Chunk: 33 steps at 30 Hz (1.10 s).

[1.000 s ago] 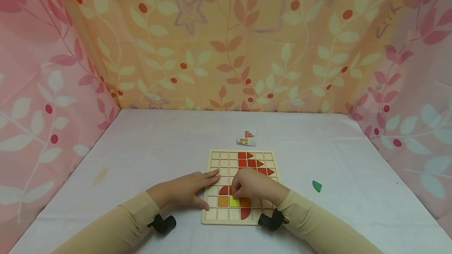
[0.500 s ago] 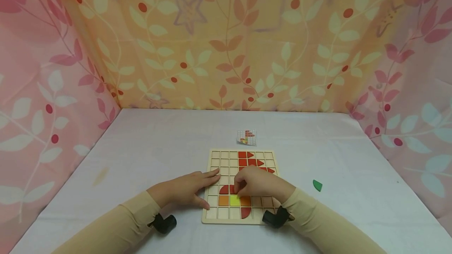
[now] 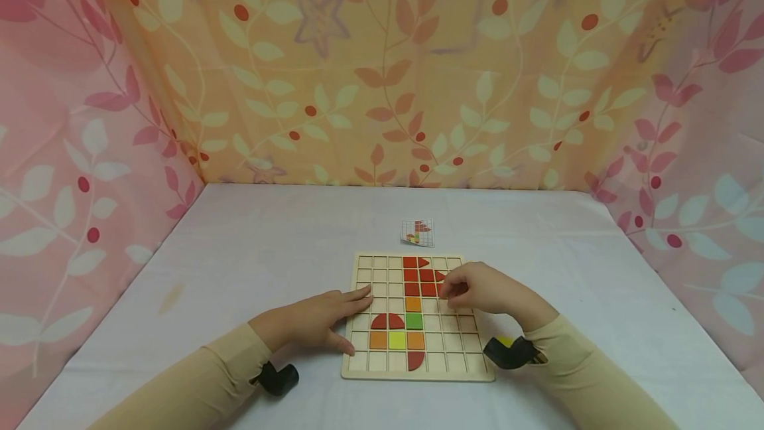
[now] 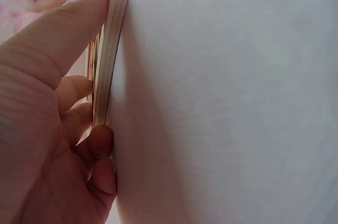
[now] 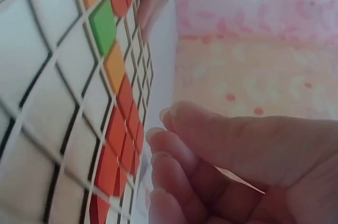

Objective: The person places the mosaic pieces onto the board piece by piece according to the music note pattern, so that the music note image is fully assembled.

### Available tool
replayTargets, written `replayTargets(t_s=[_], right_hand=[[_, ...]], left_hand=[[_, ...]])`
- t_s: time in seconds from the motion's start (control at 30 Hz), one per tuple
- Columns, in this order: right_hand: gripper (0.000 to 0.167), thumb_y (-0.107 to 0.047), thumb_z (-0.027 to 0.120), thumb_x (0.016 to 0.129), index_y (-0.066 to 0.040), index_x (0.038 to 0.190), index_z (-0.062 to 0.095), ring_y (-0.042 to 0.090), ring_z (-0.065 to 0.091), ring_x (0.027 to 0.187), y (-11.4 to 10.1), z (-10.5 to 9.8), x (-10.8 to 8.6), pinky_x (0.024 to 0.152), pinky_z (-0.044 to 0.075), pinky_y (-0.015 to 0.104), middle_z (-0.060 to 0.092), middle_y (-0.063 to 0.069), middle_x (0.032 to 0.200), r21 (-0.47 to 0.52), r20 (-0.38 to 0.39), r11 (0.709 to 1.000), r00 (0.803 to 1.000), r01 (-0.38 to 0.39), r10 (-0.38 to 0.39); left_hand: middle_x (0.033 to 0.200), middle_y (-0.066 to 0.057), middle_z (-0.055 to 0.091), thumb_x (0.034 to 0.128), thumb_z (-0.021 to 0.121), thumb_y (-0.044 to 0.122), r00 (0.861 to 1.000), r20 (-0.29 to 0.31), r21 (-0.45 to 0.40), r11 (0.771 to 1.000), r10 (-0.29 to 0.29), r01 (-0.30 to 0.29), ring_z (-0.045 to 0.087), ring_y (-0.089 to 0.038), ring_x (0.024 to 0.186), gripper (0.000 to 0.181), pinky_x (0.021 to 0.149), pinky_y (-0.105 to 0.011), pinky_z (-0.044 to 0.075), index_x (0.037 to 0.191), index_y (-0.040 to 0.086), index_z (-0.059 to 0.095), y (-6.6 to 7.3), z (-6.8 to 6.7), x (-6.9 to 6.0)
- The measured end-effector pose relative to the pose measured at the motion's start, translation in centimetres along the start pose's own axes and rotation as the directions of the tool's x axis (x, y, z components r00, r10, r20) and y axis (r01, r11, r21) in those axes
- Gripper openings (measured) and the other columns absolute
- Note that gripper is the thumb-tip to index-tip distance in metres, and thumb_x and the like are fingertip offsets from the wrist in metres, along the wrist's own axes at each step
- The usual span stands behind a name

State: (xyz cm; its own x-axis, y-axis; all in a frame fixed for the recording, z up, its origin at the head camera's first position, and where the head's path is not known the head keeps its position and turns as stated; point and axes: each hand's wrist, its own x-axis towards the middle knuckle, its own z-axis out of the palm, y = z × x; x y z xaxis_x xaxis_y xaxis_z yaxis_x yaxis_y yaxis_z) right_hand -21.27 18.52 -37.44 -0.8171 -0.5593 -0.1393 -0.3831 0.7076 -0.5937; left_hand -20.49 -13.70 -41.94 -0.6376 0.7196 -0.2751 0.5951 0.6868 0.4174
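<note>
A pale wooden grid board (image 3: 459, 363) lies on the table with coloured flat pieces in its cells. My left hand (image 3: 313, 319) rests on its left edge, fingers spread over the top; in the left wrist view the thumb and fingertips touch the board's rim (image 4: 113, 44). My right hand (image 3: 477, 287) hovers at the board's right side, fingers loosely bent and nothing visible between them. Red squares (image 3: 411, 275) and red triangles fill part of the far rows. Below them are an orange square (image 3: 413, 304), a green square (image 3: 414, 321), a yellow square (image 3: 396, 340) and red quarter-rounds (image 3: 379, 322).
A small printed card (image 3: 417, 233) with a coloured grid pattern lies just beyond the board. White cloth (image 3: 268, 237) covers the table, with floral curtains (image 3: 382, 85) at the back and sides. Black wrist cameras (image 3: 278, 379) sit near both cuffs.
My right hand has moved right from the board's middle, uncovering the green and orange squares. Its arm now covers where the loose green quarter-round lay. The left hand stays put.
</note>
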Motion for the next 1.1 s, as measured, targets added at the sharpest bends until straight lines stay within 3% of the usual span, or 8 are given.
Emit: replayTargets(t_s=[0.27, 0.77, 1.1], right_hand=[[0.007, -0.005, 0.068, 0.079, -0.011, 0.082, 0.068, 0.012, 0.050, 0.067, 2.4, -1.6, -2.5, 0.059, 0.044, 0.024, 0.056, -0.005, 0.069, 0.020, -0.039, 0.996, 0.995, -0.088, 0.089], [0.014, -0.004, 0.073, 0.071, -0.012, 0.079, 0.064, 0.013, 0.050, 0.064, 5.0, -1.0, -6.5, 0.054, 0.041, 0.023, 0.055, -0.003, 0.067, 0.069, 0.054, 0.980, 0.981, -0.188, 0.185], [0.025, -0.010, 0.079, 0.062, -0.012, 0.076, 0.059, 0.008, 0.047, 0.061, 5.6, 0.4, -7.0, 0.054, 0.039, 0.022, 0.051, -0.003, 0.066, 0.082, 0.074, 0.991, 0.993, -0.103, 0.097]], left_hand=[[0.152, 0.014, 0.006, 0.0694, 0.057, 0.066, 1.000, 0.004, -0.008, 1.000, -0.014, 0.014, 0.019, -0.026, 0.137, 0.092, 0.107, -0.046, 0.022, 0.146, 0.031, 0.020, -0.1, 0.1, 0.1], [0.152, 0.014, 0.007, 0.0699, 0.057, 0.066, 1.000, 0.010, -0.018, 1.000, -0.021, 0.021, 0.019, -0.028, 0.137, 0.091, 0.107, -0.048, 0.022, 0.146, 0.032, 0.019, 0.1, -0.1, -0.1], [0.152, 0.014, 0.007, 0.0695, 0.057, 0.067, 1.000, 0.006, -0.019, 1.000, -0.014, 0.014, 0.020, -0.029, 0.137, 0.091, 0.106, -0.048, 0.022, 0.146, 0.032, 0.020, -0.1, 0.1, 0.0]])
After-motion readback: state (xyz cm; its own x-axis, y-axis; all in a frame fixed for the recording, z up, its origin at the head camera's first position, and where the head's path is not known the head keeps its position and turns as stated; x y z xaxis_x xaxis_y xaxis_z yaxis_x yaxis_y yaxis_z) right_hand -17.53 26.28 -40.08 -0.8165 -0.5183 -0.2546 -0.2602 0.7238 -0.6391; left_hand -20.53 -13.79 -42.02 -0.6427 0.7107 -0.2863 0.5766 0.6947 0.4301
